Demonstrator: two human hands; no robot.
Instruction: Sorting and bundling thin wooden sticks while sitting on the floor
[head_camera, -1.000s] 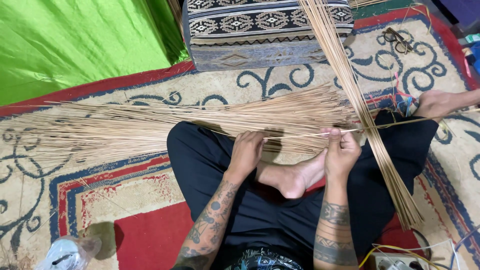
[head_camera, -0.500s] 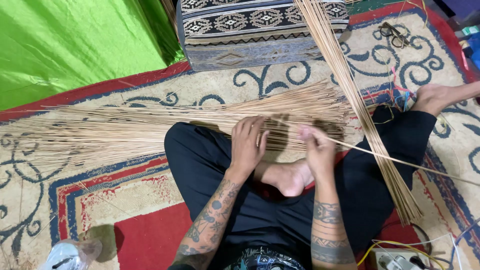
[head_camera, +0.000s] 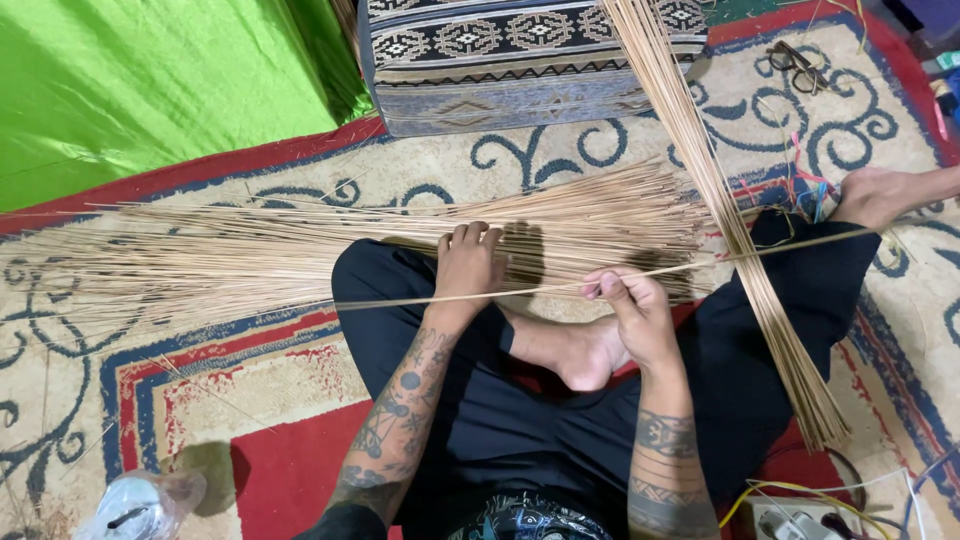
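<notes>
**Fingers on the sticks — one strand pulled out**

Fingers of the right hand (head_camera: 632, 318) are pinched narrow around a single thin stick (head_camera: 520, 292), which runs sideways across both legs, from over the left knee out towards the right foot (head_camera: 880, 195). Left hand (head_camera: 468, 262) lies flat, fingers spread a little, pressing on the fan of sticks (head_camera: 330, 250) spread on the carpet (head_camera: 250, 365) — grips nothing. A second bundle of sticks (head_camera: 735, 235) crosses the fan at a steep angle and rests over the right leg. Patterned cushion (head_camera: 520, 60) sits behind the fan, green cloth (head_camera: 150, 90) at far left, eyeglasses (head_camera: 795, 62) on the carpet at far right.
</notes>
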